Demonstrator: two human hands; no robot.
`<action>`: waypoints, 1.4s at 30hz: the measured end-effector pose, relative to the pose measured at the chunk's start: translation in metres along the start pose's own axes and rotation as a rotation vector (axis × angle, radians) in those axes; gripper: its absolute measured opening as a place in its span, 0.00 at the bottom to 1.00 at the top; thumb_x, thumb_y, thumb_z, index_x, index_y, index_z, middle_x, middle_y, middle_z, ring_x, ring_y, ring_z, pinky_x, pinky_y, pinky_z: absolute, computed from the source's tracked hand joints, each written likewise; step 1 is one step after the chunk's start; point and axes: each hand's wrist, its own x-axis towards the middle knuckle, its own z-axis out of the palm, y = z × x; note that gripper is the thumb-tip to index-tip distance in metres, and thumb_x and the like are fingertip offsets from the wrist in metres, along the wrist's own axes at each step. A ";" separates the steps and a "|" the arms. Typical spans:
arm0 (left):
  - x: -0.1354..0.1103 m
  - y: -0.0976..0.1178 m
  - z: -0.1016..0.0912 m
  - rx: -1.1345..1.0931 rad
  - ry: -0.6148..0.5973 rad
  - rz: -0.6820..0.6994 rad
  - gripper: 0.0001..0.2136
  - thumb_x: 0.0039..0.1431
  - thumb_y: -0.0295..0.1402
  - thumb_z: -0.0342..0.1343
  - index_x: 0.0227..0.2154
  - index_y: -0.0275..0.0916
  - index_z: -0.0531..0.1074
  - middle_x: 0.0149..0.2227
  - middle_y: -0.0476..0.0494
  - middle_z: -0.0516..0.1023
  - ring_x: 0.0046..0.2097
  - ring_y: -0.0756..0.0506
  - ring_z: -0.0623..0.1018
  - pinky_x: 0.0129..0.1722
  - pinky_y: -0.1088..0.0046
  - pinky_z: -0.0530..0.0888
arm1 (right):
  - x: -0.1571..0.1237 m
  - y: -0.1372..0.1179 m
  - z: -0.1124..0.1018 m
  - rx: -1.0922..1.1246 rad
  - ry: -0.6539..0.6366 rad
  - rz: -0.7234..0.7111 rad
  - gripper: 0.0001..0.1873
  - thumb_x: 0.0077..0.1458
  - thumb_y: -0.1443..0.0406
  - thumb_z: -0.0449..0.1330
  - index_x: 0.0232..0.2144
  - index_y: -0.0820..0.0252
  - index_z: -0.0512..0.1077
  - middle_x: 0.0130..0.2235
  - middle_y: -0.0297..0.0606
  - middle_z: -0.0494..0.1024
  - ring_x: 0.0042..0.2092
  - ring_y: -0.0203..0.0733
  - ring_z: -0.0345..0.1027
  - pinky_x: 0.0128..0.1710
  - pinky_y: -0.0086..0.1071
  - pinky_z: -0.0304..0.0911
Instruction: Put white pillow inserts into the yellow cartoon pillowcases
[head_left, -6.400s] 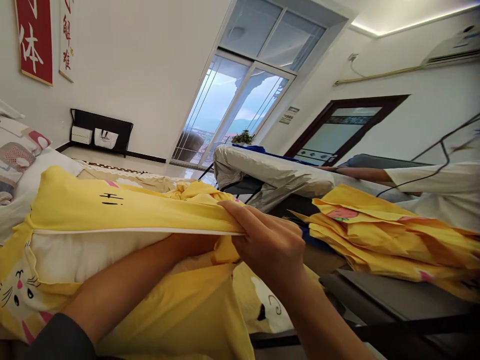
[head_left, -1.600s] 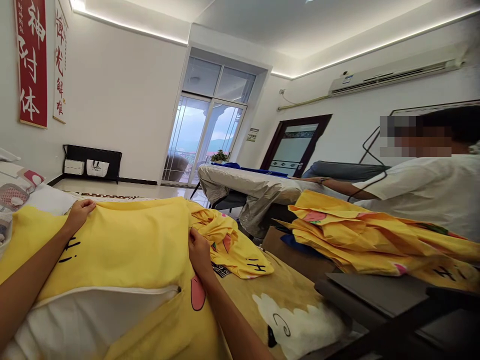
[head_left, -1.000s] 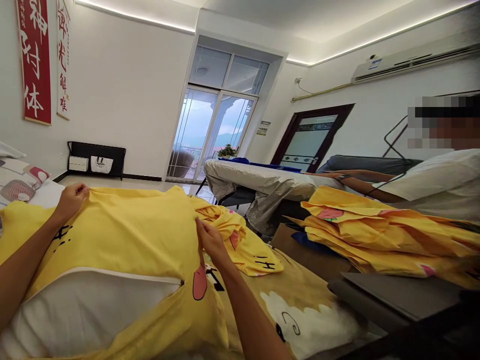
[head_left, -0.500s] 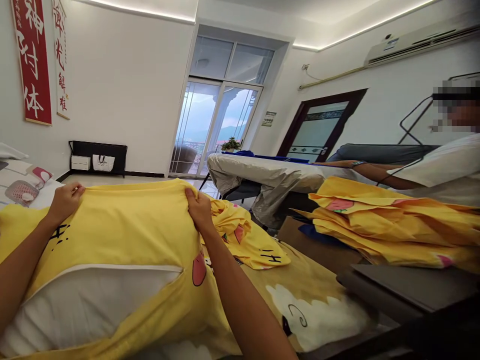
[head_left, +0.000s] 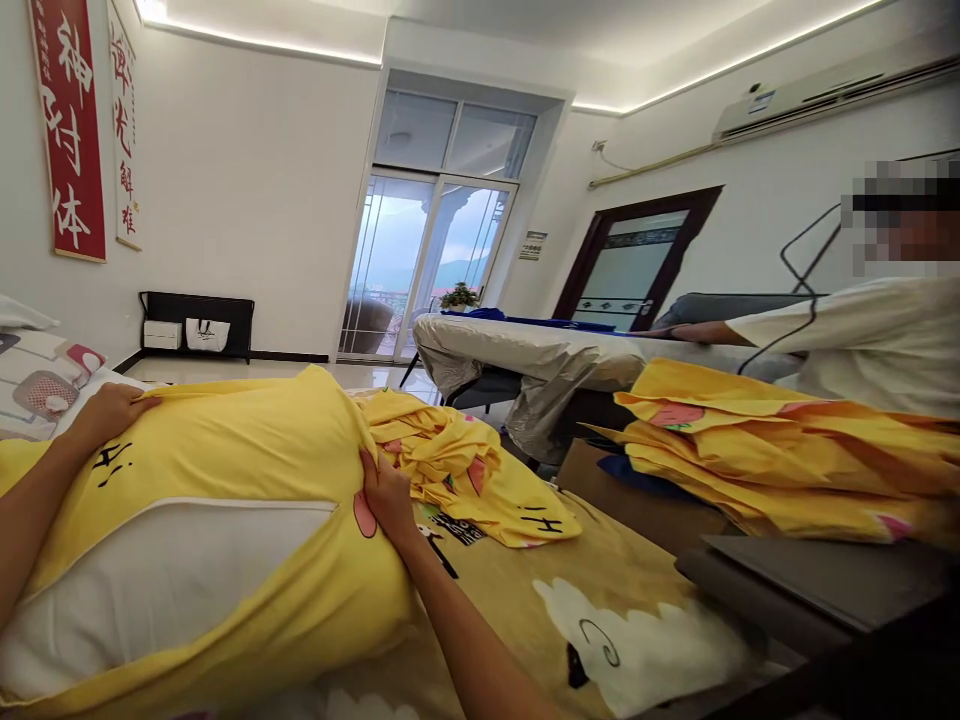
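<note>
The smooth yellow cover (head_left: pixel 247 420) is grasped along its far edge by the left hand (head_left: pixel 105 415) and at its right side by the right hand (head_left: pixel 388 495). Through its long, pointed opening, the creased white pillow (head_left: pixel 165 560) is exposed. Both are borne by the tan blanket (head_left: pixel 502 600).

Pale walls (head_left: pixel 255 180) run behind everything, and up top a bright light strip (head_left: pixel 262 45) traces the ceiling edge! In the middle, tall glass doors (head_left: pixel 394 250) look out on hills and cloudy sky. Left side, a red scroll (head_left: pixel 75 150) hangs beside a white scroll (head_left: pixel 124 140); below, a low black rack (head_left: pixel 199 305) stands against the wall on shiny floor (head_left: pixel 262 370). Over right, a dark-framed door (head_left: pixel 637 258), an air conditioner (head_left: pixel 817 100) higher up, and a covered table (head_left: pixel 517 340) out front.
</note>
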 end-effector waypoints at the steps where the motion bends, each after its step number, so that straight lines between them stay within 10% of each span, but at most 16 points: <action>1: -0.001 -0.005 -0.004 0.010 0.039 -0.028 0.24 0.56 0.54 0.43 0.17 0.40 0.66 0.22 0.44 0.72 0.31 0.44 0.71 0.30 0.73 0.60 | 0.009 0.000 -0.001 -0.001 0.001 -0.025 0.27 0.55 0.43 0.39 0.23 0.55 0.62 0.22 0.39 0.68 0.27 0.43 0.62 0.32 0.37 0.56; 9: -0.012 -0.014 -0.002 -0.074 -0.117 -0.063 0.23 0.52 0.54 0.44 0.17 0.39 0.66 0.23 0.46 0.72 0.29 0.45 0.71 0.29 0.73 0.61 | -0.022 -0.040 -0.007 0.037 0.031 -0.267 0.19 0.60 0.52 0.44 0.40 0.59 0.66 0.41 0.46 0.73 0.43 0.46 0.65 0.44 0.40 0.58; 12: -0.006 -0.011 0.007 -0.088 -0.176 -0.070 0.24 0.54 0.54 0.41 0.18 0.39 0.65 0.21 0.47 0.71 0.28 0.45 0.71 0.28 0.73 0.61 | -0.062 -0.071 -0.019 -0.019 -0.344 -0.726 0.17 0.61 0.52 0.47 0.40 0.57 0.67 0.41 0.42 0.73 0.45 0.44 0.64 0.49 0.40 0.54; 15: -0.006 0.002 0.004 -0.027 -0.161 -0.052 0.21 0.56 0.50 0.41 0.23 0.39 0.68 0.26 0.44 0.75 0.32 0.43 0.73 0.31 0.71 0.64 | -0.080 -0.087 -0.032 -0.237 -0.696 -0.794 0.21 0.56 0.47 0.51 0.35 0.58 0.67 0.36 0.39 0.74 0.41 0.43 0.64 0.49 0.40 0.53; 21: -0.070 0.102 -0.011 0.049 0.214 0.373 0.14 0.54 0.28 0.44 0.42 0.38 0.71 0.46 0.38 0.75 0.46 0.41 0.73 0.46 0.66 0.67 | -0.080 -0.078 -0.060 -0.375 -0.803 -0.677 0.23 0.57 0.46 0.51 0.26 0.59 0.68 0.33 0.35 0.74 0.41 0.40 0.65 0.52 0.40 0.48; 25: -0.115 0.188 0.029 0.153 -0.286 0.883 0.08 0.55 0.25 0.49 0.27 0.39 0.73 0.27 0.42 0.76 0.29 0.44 0.74 0.30 0.69 0.68 | -0.088 -0.081 -0.082 -0.386 -0.875 -0.620 0.20 0.57 0.50 0.52 0.27 0.59 0.69 0.34 0.37 0.75 0.42 0.41 0.65 0.52 0.42 0.47; 30: -0.115 0.240 0.118 0.137 -0.349 1.252 0.07 0.59 0.29 0.52 0.30 0.37 0.76 0.35 0.39 0.78 0.41 0.43 0.76 0.41 0.67 0.70 | -0.105 -0.084 -0.106 -0.434 -0.948 -0.521 0.10 0.51 0.58 0.61 0.31 0.58 0.71 0.40 0.39 0.76 0.47 0.44 0.65 0.55 0.44 0.44; 36: -0.110 0.223 0.162 0.036 -0.358 1.069 0.22 0.56 0.37 0.56 0.53 0.38 0.67 0.60 0.40 0.64 0.60 0.42 0.64 0.58 0.65 0.61 | -0.116 -0.064 -0.123 -0.670 -0.750 -0.591 0.07 0.49 0.73 0.56 0.28 0.57 0.69 0.32 0.34 0.75 0.43 0.42 0.66 0.54 0.42 0.43; 42: -0.113 0.215 0.159 0.106 -0.489 0.909 0.09 0.50 0.30 0.58 0.36 0.36 0.76 0.37 0.34 0.79 0.40 0.39 0.77 0.40 0.64 0.71 | -0.120 -0.064 -0.127 -0.731 -0.684 -0.701 0.11 0.49 0.77 0.55 0.25 0.56 0.67 0.28 0.33 0.74 0.38 0.40 0.65 0.49 0.39 0.46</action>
